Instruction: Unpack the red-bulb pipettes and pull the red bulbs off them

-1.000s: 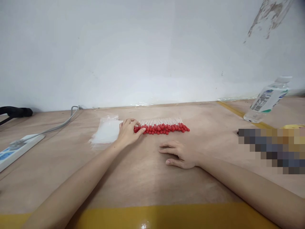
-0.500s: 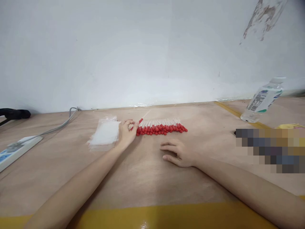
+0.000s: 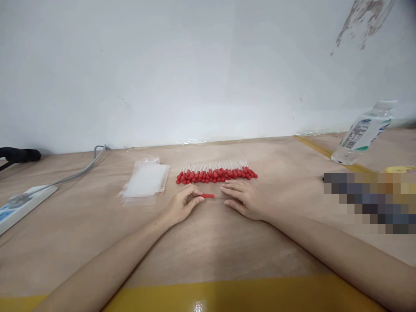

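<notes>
My left hand (image 3: 184, 203) pinches the red bulb end of a dropper (image 3: 208, 196) between thumb and fingers. The dropper lies level, its thin clear stem pointing right. That stem runs up to my right hand (image 3: 243, 198), whose fingers and thumb are apart; whether they touch it I cannot tell. Just beyond both hands lies a row of similar red-ended droppers (image 3: 216, 175), their pale stems towards the wall. Left of the row is a stack of clear plastic bags (image 3: 143, 182).
A white power strip (image 3: 29, 203) with a grey cable (image 3: 76, 175) lies at the left, a black object (image 3: 19, 154) behind it. A plastic bottle (image 3: 364, 134) stands at the back right, near a pixelated area. A pale wall (image 3: 195, 73) closes off the back.
My left hand has moved right and towards me from the row's left end, bringing the dropper round to level. My right hand has shifted slightly, and the dropper's stem now reaches it.
</notes>
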`<move>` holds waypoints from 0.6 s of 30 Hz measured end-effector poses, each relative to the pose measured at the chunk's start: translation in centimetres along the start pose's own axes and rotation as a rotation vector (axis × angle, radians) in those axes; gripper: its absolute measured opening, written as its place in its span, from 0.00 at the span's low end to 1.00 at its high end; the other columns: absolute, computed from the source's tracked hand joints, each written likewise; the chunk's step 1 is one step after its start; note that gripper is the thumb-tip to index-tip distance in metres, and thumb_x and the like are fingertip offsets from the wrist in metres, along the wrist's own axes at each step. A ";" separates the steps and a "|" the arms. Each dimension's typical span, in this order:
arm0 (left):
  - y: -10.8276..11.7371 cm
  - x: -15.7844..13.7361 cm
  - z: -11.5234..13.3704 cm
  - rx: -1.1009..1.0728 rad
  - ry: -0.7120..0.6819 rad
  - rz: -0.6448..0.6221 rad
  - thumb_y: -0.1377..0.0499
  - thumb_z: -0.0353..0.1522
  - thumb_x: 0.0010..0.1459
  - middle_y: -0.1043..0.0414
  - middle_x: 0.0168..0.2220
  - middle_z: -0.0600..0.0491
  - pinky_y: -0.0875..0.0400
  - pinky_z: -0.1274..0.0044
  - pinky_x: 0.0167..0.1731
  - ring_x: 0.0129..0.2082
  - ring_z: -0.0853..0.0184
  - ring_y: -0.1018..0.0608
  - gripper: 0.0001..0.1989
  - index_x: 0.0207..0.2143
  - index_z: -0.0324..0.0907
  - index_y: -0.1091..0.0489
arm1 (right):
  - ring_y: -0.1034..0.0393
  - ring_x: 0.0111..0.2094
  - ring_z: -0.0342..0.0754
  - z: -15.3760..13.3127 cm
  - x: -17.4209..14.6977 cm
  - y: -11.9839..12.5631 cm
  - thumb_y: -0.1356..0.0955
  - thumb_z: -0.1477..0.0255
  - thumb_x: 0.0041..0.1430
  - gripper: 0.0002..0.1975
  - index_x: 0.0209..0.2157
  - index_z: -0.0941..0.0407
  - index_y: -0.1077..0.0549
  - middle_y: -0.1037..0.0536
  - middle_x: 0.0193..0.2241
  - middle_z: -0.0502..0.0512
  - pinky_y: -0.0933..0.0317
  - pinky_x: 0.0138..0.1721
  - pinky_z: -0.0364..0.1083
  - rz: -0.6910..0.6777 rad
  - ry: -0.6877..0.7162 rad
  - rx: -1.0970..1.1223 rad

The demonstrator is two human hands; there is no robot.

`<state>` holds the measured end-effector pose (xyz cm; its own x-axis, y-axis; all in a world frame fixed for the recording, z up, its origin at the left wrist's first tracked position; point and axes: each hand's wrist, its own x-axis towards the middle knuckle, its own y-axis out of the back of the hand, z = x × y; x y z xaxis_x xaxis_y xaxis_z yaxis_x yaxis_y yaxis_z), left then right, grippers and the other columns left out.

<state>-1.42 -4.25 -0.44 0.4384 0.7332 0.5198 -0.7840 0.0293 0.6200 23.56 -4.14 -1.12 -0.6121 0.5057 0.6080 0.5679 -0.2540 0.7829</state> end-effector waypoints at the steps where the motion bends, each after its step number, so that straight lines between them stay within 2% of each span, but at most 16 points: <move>1: 0.0 0.0 0.1 -0.003 -0.001 -0.006 0.45 0.32 0.55 0.32 0.32 0.52 0.34 0.76 0.34 0.33 0.70 0.29 0.04 0.31 0.39 0.35 | 0.39 0.50 0.52 0.0 0.1 0.0 0.39 0.65 0.59 0.19 0.50 0.55 0.35 0.29 0.46 0.58 0.42 0.49 0.55 -0.018 -0.005 0.008; 5: 0.0 -0.1 0.6 0.008 -0.018 -0.033 0.46 0.32 0.56 0.32 0.32 0.52 0.33 0.77 0.32 0.32 0.70 0.29 0.04 0.31 0.40 0.34 | 0.35 0.47 0.49 0.0 0.6 -0.3 0.40 0.67 0.59 0.13 0.43 0.55 0.29 0.26 0.41 0.56 0.40 0.48 0.52 -0.069 -0.004 0.074; 8: 0.1 0.0 1.4 0.074 -0.051 -0.070 0.45 0.33 0.56 0.31 0.34 0.51 0.32 0.74 0.37 0.35 0.68 0.28 0.05 0.34 0.40 0.34 | 0.34 0.45 0.49 0.0 0.8 -0.5 0.40 0.70 0.60 0.11 0.38 0.56 0.27 0.25 0.37 0.56 0.38 0.45 0.50 -0.071 -0.037 0.104; 11: -0.1 0.3 2.1 0.156 -0.086 -0.081 0.43 0.35 0.53 0.33 0.43 0.48 0.35 0.69 0.45 0.44 0.64 0.30 0.16 0.44 0.42 0.36 | 0.33 0.43 0.49 -0.2 0.8 -0.7 0.40 0.71 0.59 0.10 0.36 0.57 0.28 0.25 0.35 0.57 0.38 0.44 0.51 -0.021 -0.024 0.107; 13: -0.4 0.5 2.3 0.188 -0.109 -0.094 0.43 0.36 0.53 0.35 0.47 0.47 0.37 0.68 0.48 0.48 0.62 0.32 0.19 0.48 0.43 0.37 | 0.32 0.41 0.48 -0.3 0.8 -0.9 0.39 0.71 0.58 0.09 0.35 0.57 0.29 0.25 0.35 0.57 0.37 0.43 0.50 0.033 -0.004 0.118; 18: -1.3 1.0 2.1 0.210 -0.117 -0.181 0.48 0.35 0.58 0.32 0.43 0.48 0.33 0.71 0.43 0.43 0.65 0.29 0.12 0.42 0.42 0.33 | 0.32 0.39 0.47 -0.4 0.5 -1.3 0.39 0.72 0.58 0.07 0.35 0.56 0.30 0.26 0.35 0.57 0.36 0.41 0.48 0.097 -0.007 0.149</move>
<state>0.97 -5.02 0.53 0.6201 0.6455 0.4459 -0.5858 0.0029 0.8104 22.29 -3.88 -1.79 -0.5466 0.4906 0.6787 0.7000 -0.1772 0.6918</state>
